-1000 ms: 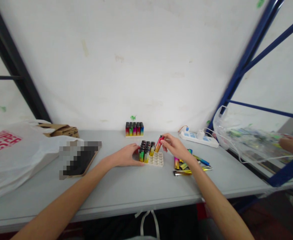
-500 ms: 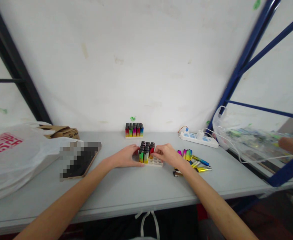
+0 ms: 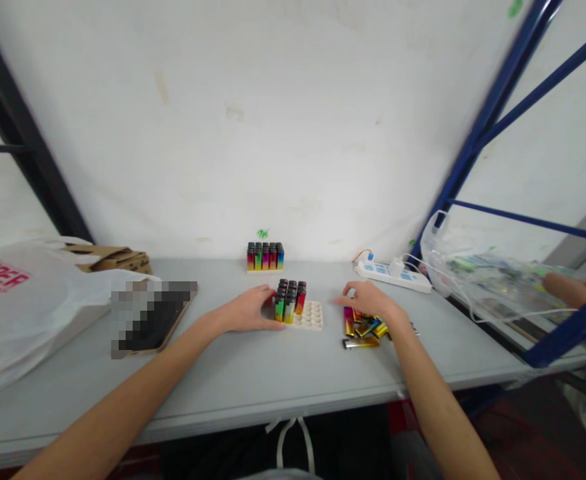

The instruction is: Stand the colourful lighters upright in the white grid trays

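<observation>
A white tray of round holes (image 3: 313, 316) lies on the table, with several shiny multicoloured lighters (image 3: 289, 303) upright in its left part. The holes on its right are bare. My left hand (image 3: 250, 310) grips the tray's left end, thumb at the front corner and fingers behind, beside the lighters. To the right, my right hand (image 3: 370, 298) hovers over a loose pile of lighters (image 3: 367, 327). Its fingers are bent but apart from the thumb, with nothing visible between them. Part of the pile is hidden under that hand.
A second filled lighter tray (image 3: 265, 257) stands by the wall. At left lie a dark phone-like device (image 3: 160, 320), partly blurred, and a white plastic bag (image 3: 43, 300). A power strip (image 3: 393, 275) sits back right. Past the blue frame (image 3: 465, 160) another person's hand (image 3: 567, 292) shows.
My right hand has moved from the tray rightward to the loose pile, leaving a red lighter upright in the tray. My left hand stays at the tray's left end. The view has shifted slightly.
</observation>
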The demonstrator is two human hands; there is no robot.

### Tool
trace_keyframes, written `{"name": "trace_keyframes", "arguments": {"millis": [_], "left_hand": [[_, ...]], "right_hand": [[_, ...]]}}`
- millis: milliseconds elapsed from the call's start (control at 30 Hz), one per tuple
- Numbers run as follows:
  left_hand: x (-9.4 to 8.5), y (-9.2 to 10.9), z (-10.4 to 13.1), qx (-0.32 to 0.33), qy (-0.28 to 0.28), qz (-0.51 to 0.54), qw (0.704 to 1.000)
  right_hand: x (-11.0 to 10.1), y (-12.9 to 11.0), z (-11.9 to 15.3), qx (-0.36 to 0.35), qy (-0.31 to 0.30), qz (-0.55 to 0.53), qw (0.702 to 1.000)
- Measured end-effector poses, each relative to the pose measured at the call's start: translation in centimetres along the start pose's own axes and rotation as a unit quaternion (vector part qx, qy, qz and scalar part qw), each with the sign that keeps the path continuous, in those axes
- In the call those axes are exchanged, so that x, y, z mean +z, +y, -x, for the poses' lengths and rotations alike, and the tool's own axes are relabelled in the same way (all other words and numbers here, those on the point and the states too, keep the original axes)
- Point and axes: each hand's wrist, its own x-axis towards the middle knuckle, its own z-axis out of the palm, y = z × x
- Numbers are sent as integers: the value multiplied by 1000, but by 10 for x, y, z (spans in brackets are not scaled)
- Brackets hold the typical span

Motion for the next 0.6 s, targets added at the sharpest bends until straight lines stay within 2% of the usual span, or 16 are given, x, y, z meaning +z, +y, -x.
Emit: {"name": "trace_keyframes", "arguments": {"millis": [233,400,467,533,600], "left_hand": [[2,-3,-1,5,-5,-7,1000],[3,-5,-1,18,0,-1,1000],[3,-4,-1,17,4,0,1000],[2,-2,0,16,4,0,1000],[0,0,0,14,1,-1,1000]], "right_hand": [[3,-15,8,-30,-50,-12,998],[11,-29,3,-49,-39,-26,998],[14,-32,-1,-83,-17,-56,995],[16,-33,-5,-121,38,-97,987],[17,-35,-8,-143,87,-184,969]]}}
